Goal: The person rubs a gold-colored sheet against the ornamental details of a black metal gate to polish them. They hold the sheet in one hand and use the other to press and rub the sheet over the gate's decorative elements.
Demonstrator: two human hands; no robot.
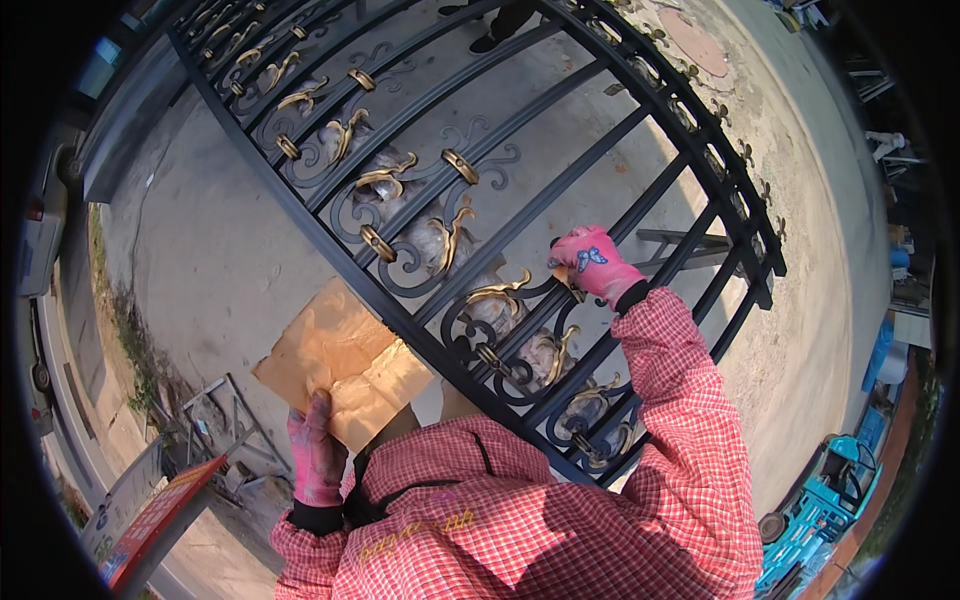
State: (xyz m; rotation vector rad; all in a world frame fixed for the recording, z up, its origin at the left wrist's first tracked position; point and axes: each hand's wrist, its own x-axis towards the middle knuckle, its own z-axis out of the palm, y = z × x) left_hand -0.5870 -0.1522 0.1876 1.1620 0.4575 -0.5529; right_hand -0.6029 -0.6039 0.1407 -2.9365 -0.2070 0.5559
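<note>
My left hand (317,445), in a stained pink glove, grips the lower edge of a piece of brown cardboard (325,350) smeared with shiny gold. The cardboard is beside the long edge bar of a dark metal gate panel (375,302). Closed in a pink glove with a blue butterfly, my right hand (597,264) is over the panel's bars, pinching a small tan piece (561,273) whose kind I cannot make out. It is right by a collar on a bar, largely hidden by the hand. Gold leaf ornaments (497,290) and dark scrolls (408,268) decorate the panel nearby.
Beneath the panel, crumpled clear plastic (430,240) shows between the bars. A dark support stand (690,245) is under its right part. At the far side, a person's dark shoes (485,43) are on the concrete. A turquoise vehicle (820,510) stands at lower right.
</note>
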